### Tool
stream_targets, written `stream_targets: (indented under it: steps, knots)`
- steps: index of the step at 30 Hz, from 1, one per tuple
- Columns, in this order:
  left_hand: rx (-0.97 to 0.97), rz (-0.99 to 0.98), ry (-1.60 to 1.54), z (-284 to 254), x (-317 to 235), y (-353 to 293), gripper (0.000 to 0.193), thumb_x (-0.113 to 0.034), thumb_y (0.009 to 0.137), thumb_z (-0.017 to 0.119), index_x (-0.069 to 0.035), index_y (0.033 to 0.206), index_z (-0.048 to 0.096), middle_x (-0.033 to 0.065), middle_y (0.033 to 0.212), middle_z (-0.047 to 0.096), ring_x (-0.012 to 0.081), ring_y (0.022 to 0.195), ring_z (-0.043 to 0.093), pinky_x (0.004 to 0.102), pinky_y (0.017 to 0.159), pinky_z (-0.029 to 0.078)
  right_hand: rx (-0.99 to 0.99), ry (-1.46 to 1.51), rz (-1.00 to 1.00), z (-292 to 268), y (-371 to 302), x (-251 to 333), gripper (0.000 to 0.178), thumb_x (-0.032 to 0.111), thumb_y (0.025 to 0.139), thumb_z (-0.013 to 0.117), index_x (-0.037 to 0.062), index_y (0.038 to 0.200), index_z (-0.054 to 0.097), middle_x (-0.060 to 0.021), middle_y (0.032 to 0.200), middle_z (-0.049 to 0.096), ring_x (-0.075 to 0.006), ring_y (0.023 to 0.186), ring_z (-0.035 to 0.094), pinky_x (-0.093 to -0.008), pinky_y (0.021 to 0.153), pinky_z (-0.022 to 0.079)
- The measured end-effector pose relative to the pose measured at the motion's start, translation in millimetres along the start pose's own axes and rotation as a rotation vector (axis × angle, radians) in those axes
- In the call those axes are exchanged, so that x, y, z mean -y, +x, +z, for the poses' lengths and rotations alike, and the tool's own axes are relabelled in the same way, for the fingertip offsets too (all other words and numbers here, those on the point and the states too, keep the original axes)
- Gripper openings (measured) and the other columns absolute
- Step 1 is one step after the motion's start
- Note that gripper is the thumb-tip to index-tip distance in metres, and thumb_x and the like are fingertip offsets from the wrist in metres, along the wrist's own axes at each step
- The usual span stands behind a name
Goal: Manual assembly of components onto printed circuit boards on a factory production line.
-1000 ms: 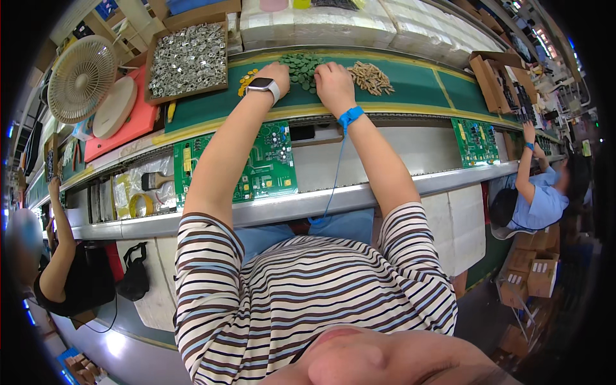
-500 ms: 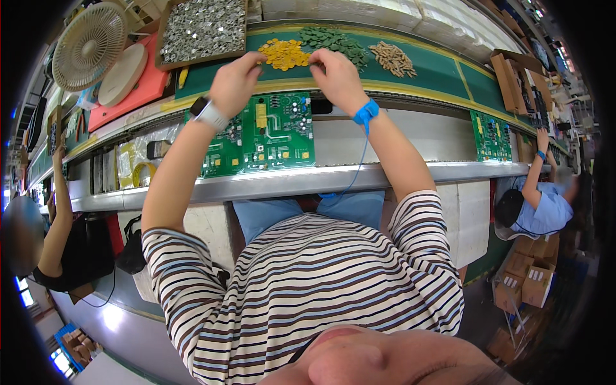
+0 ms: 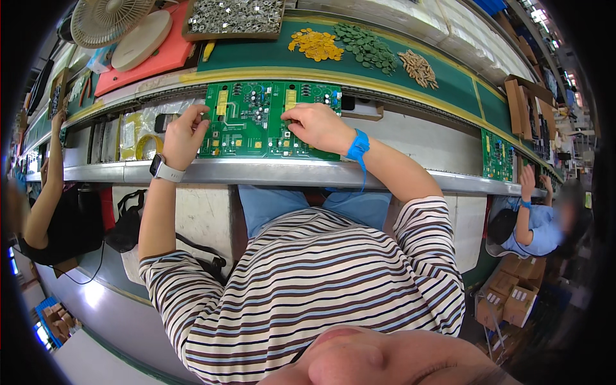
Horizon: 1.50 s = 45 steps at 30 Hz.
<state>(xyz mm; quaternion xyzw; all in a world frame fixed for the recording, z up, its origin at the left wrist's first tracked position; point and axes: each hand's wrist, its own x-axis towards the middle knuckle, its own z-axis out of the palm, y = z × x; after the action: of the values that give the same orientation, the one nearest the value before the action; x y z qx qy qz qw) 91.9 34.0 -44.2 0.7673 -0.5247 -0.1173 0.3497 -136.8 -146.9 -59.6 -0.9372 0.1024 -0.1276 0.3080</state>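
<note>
Two green circuit boards lie side by side in the rail in front of me, a left board (image 3: 240,131) and a right board (image 3: 277,142). My left hand (image 3: 186,136) is at the left board's left edge, thumb and fingertips pinched together. Over the right board, my right hand (image 3: 317,125) is also closed in a pinch, its fingertips close to the surface. What either pinch holds is too small or hidden. Beyond the boards, on the green belt, lie a pile of yellow disc-shaped components (image 3: 316,45), a pile of green disc components (image 3: 367,48) and a pile of tan cylindrical parts (image 3: 418,68).
A metal rail (image 3: 385,172) runs along my side. A cardboard tray of small metal parts (image 3: 234,18) stands at the back, near a fan (image 3: 109,19). Farther right is another circuit board (image 3: 497,156). People work on both sides. A blue wrist strap (image 3: 358,146) trails a cord.
Both hands have come back from the yellow pile to the boards, the left to the left board's edge, the right above the right board. The whole view has shifted slightly.
</note>
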Motion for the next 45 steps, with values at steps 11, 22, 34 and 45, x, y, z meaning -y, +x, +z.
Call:
stream_targets:
  steps: [11,22,34,45]
  knots:
    - [0.007,0.025,-0.077,0,-21,-8,0.022,-0.004,0.078,0.06,-0.002,0.1,0.059,0.0101,0.072,0.06,0.0177,0.063,0.059,0.0266,0.06,0.047,-0.018,-0.096,0.005,0,-3,5,0.017,0.011,0.077,0.057,0.0018,0.09,0.063,-0.0124,0.086,0.062,-0.0297,0.077,0.06,-0.0376,0.068,0.049]
    - [0.166,-0.053,-0.363,-5,-52,-17,0.029,0.0,0.077,0.061,-0.002,0.106,0.057,0.0021,0.074,0.053,0.0092,0.064,0.051,0.0225,0.062,0.046,-0.024,-0.077,0.0,-2,-4,6,0.017,0.009,0.076,0.06,0.0004,0.09,0.063,-0.0127,0.082,0.062,-0.0286,0.072,0.06,-0.0356,0.065,0.05]
    - [0.151,0.081,-0.294,-5,-64,-23,0.035,0.0,0.076,0.061,-0.004,0.111,0.054,0.0077,0.077,0.06,0.0163,0.07,0.061,0.0264,0.066,0.05,0.069,-0.004,0.137,-9,-4,10,0.018,0.012,0.079,0.059,0.0011,0.093,0.063,-0.0143,0.086,0.063,-0.0287,0.073,0.061,-0.0348,0.065,0.049]
    - [0.182,0.051,-0.307,-1,-61,-21,0.035,0.0,0.076,0.06,-0.004,0.111,0.055,0.0082,0.078,0.06,0.0173,0.071,0.062,0.0273,0.067,0.05,0.015,-0.122,-0.029,4,-5,6,0.017,0.017,0.078,0.059,0.005,0.089,0.063,-0.011,0.08,0.061,-0.0301,0.075,0.06,-0.0386,0.066,0.05]
